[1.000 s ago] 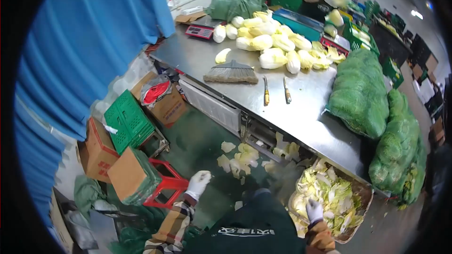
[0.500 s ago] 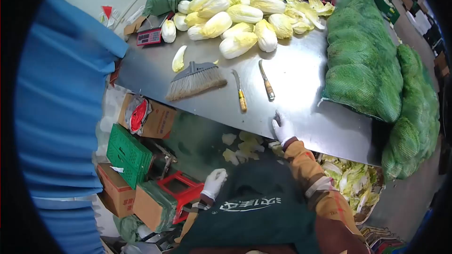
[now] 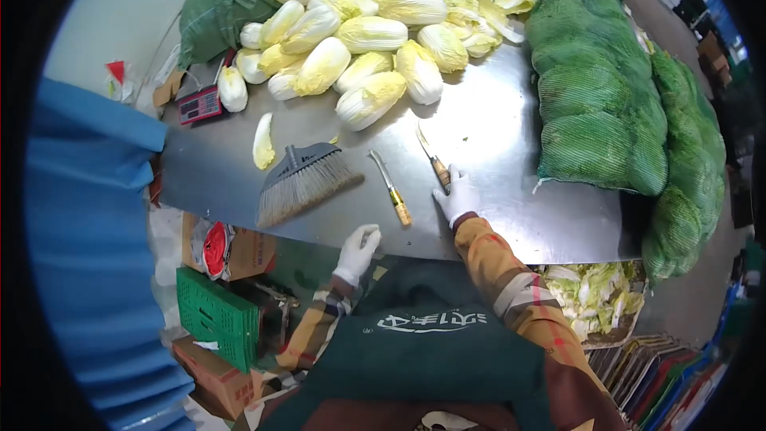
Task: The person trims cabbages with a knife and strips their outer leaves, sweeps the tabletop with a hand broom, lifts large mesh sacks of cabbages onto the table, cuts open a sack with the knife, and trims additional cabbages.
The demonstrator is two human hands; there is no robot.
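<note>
My right hand (image 3: 459, 196), in a white glove, has its thumb and fingers around the wooden handle of a knife (image 3: 440, 169) lying on the metal table. Left of it lies a second knife (image 3: 392, 194), its handle towards me. My left hand (image 3: 357, 254), also gloved, hovers empty at the table's near edge with fingers loosely bent and apart. A grey brush head (image 3: 307, 184) with pale bristles rests farther left. Beyond the tools, a pile of Chinese cabbages (image 3: 371, 34) covers the far part of the table.
Green net sacks (image 3: 602, 84) stand along the table's right side. A red scale (image 3: 199, 100) and green bag (image 3: 231, 12) are at far left. One loose cabbage leaf (image 3: 262, 141) lies near the brush. Below the table are cabbage scraps (image 3: 594, 295) and a green crate (image 3: 209, 311).
My right hand has reached forward and left from bare table onto the right knife's handle. My left hand has risen from beside my apron to the table edge. The view has shifted.
</note>
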